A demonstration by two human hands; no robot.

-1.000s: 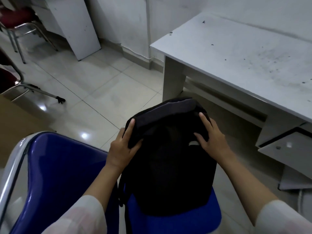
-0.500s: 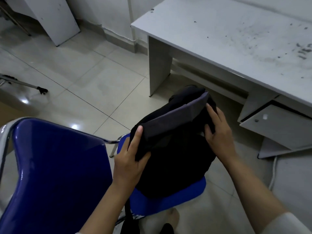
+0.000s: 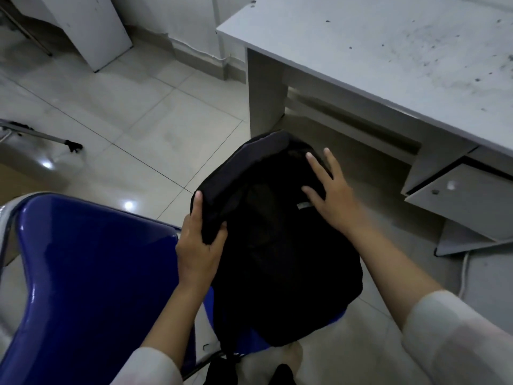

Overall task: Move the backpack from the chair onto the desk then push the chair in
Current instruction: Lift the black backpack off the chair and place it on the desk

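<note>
A black backpack stands on the seat of a blue plastic chair, its top leaning toward the desk. My left hand grips the backpack's upper left edge, thumb on the front and fingers behind. My right hand lies on the upper right of the bag with fingers spread; I cannot tell whether it grips the fabric. The grey desk stands ahead to the right, its top stained with dark specks. Most of the seat is hidden under the bag.
A drawer unit with a drawer slightly ajar sits under the desk's right side. A metal leg of another chair lies on the tiled floor at left. A white panel stands at the back left. My foot shows below the seat.
My right hand has loosened from the bag's top edge and now lies flat with fingers spread. The bag's top has tipped a little. The view has shifted slightly.
</note>
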